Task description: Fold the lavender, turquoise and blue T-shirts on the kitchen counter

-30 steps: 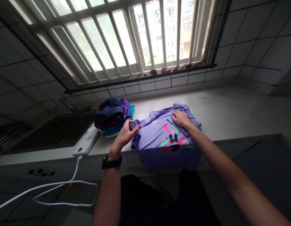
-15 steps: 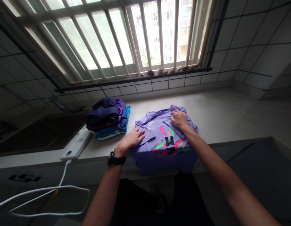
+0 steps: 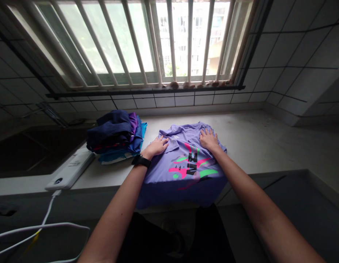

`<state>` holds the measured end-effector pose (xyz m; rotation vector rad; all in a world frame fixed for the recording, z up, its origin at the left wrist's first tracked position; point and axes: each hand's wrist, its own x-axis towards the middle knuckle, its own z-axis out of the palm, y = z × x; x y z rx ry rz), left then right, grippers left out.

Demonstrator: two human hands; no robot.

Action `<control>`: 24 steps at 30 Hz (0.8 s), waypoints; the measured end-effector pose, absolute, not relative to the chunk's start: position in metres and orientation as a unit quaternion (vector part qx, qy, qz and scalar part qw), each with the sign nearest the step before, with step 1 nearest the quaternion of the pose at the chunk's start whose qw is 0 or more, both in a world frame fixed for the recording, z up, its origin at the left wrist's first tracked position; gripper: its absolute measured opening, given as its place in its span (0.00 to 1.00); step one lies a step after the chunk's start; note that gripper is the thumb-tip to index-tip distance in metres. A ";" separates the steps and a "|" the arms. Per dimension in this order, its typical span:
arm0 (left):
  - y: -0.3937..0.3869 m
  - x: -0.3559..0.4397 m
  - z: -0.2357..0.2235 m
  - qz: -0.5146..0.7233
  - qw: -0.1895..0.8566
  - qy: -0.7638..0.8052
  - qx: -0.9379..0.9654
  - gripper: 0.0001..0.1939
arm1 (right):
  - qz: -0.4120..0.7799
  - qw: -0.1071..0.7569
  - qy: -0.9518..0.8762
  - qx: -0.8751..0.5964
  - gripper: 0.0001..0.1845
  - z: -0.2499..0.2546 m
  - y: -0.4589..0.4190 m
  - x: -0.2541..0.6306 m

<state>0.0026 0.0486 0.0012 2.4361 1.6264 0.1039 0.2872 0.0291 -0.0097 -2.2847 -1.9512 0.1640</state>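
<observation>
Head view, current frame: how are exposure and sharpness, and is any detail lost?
In the head view, the pale-barred rectangular window glares, washing out the scene beyond; in the head view, the dark rectangular sink lies in shadow, detail lost; in the head view, the lavender printed fabric T-shirt is lit on top, darker where it hangs, its small pale logo unreadable.

My bare left hand (image 3: 157, 145) lies palm down, fingers extended forward and inward; my bare right hand (image 3: 209, 139) lies palm down too, fingers spread, pointing ahead. My bare left forearm (image 3: 121, 215) and bare right forearm (image 3: 254, 193) slant inward toward them.
</observation>
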 end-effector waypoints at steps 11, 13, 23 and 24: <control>0.033 -0.005 0.017 0.050 0.046 0.645 0.761 0.26 | 0.000 0.209 -0.539 -0.816 0.34 -0.016 0.062 0.290; 0.045 -0.002 0.018 0.136 0.009 0.656 0.743 0.22 | 0.011 0.236 -0.545 -0.805 0.34 -0.015 0.063 0.293; 0.096 -0.001 -0.008 0.264 0.158 0.608 0.732 0.33 | 0.080 0.297 -0.495 -0.813 0.27 -0.012 0.078 0.326; 0.095 -0.001 -0.007 0.263 0.169 0.602 0.734 0.35 | 0.086 0.300 -0.501 -0.807 0.29 -0.012 0.079 0.327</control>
